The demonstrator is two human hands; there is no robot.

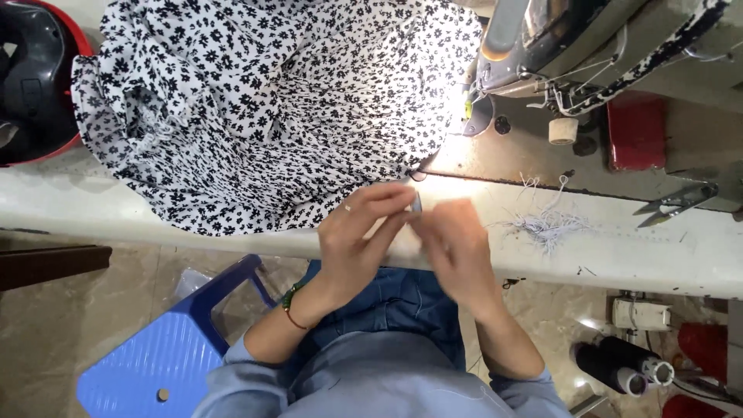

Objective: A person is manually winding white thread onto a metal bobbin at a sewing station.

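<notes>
**Small grey piece pinched between both hands at the desk edge**

The left hand (357, 232) has thumb and forefinger closed on a small grey piece (416, 203) — perhaps a clip or tag; blur hides its shape. It sits at the fingertips, standing roughly upright, with the right hand (457, 244) just to its right. That hand is motion-blurred, so whether its grip is closed on the piece cannot be told. Both hands meet over the front edge of the white desk (619, 251). The floral fabric (271, 101) lies just beyond, up and left of the grip, its hem nearly touching the piece — the left hand is nearer. Loose white threads (546, 224) and snips (677, 203) lie to the right.
</notes>
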